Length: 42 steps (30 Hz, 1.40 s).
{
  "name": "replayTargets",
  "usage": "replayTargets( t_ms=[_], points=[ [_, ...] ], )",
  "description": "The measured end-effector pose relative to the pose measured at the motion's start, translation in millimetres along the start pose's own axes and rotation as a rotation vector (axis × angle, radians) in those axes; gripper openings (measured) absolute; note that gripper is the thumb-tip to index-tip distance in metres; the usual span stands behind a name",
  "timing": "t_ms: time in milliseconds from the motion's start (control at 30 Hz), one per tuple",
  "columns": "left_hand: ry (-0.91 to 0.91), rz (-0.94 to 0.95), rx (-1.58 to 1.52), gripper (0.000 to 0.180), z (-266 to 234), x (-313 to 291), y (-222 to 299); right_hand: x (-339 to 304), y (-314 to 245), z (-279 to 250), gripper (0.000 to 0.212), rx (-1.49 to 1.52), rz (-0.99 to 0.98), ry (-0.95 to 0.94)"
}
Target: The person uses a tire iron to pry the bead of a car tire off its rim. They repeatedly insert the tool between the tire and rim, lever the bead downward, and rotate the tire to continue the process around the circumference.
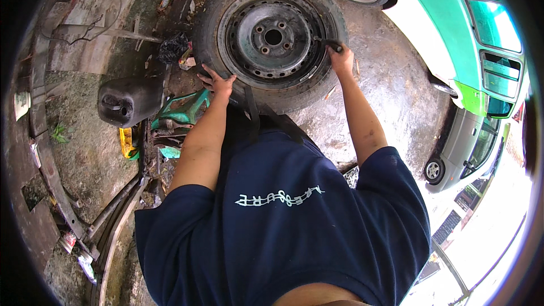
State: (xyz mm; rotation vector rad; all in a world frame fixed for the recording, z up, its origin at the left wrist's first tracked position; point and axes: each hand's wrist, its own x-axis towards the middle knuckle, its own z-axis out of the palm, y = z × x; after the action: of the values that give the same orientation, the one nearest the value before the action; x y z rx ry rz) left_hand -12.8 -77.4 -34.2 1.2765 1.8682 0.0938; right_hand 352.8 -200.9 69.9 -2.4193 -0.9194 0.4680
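In front of me is a car wheel, its dusty black tyre (207, 34) around a dark steel rim (249, 28) with a round centre hole and several bolt holes. My left hand (218, 83) rests on the tyre's near left side, fingers spread, holding nothing. On the opposite side, my right hand (341, 61) is closed round a dark-handled tool (331, 44). The tool reaches inward over the tyre to the rim's right edge; its exact kind is unclear. Along the rim's lower right edge lies a pale streak that I cannot make out.
To the left are a black plastic jerrycan (129, 102), a green plastic piece (184, 106), a yellow item (127, 143) and long metal bars (116, 198). A green and white vehicle (430, 28) stands at the far right, with a grey car (467, 150) nearer.
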Motion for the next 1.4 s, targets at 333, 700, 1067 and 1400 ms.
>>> replayTargets(
  t_ms=[333,700,1067,1400],
  points=[
    [0.06,-0.061,0.054,0.107,-4.6,-11.8,19.5,-35.5,-16.0,20.1,0.026,0.215,0.199,0.158],
    [0.029,0.487,0.548,0.102,-54.2,72.6,92.6,-35.1,-21.2,39.8,0.031,0.338,0.326,0.402],
    [-0.305,0.36,0.602,0.125,-51.2,107.9,95.6,-43.8,-24.9,40.2,0.028,0.257,0.309,0.326],
    [-0.382,0.33,0.636,0.123,-57.7,109.8,100.3,-61.6,-35.2,49.0,0.024,0.246,0.315,0.385]
  ],
)
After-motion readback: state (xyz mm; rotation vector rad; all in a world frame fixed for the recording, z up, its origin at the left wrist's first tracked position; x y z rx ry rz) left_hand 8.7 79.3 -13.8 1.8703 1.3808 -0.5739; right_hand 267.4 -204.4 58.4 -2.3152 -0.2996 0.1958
